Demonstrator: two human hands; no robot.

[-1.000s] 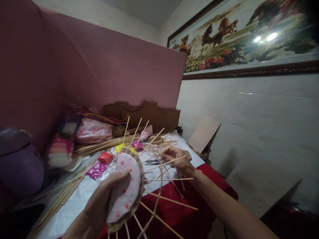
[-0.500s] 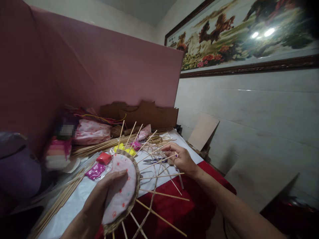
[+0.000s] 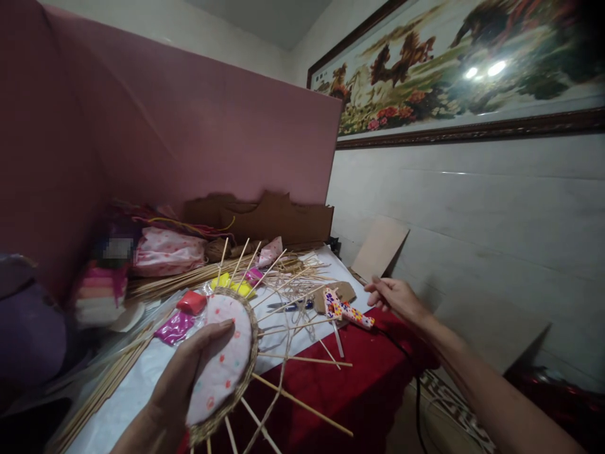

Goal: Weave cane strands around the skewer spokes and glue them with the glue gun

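Grasping a half-round padded panel (image 3: 222, 366) by its straight side in the left hand (image 3: 182, 366), thumb laid across the pale, red-spotted face. Held tilted above the bench (image 3: 363, 366), bordered along the curve by a braided rim (image 3: 254, 343) and fanned outward with thin sticks (image 3: 305, 405). Crossed at the lower right by a strand of twine (image 3: 282, 378). Holding nothing visible in the right hand (image 3: 392, 299), fingers loosely bent and relaxed. Just left of those fingers, but not touching, can see a flower-patterned glue gun (image 3: 352, 313), trailing a black cable (image 3: 418, 403) past the bench edge. Behind the sticks, can make out dark-handled scissors (image 3: 302, 305) near a brown card piece (image 3: 347, 291). To the left, see a red packet (image 3: 191, 302) next to a magenta packet (image 3: 172, 326). Farther back, find a bundle of sticks (image 3: 170, 284), folded spotted cloth (image 3: 170, 249) and a twine ball (image 3: 218, 250). Backed by torn-edged cardboard (image 3: 278, 221), then a pink partition (image 3: 212, 126), and overlooked at the right by a framed horse picture (image 3: 406, 69).
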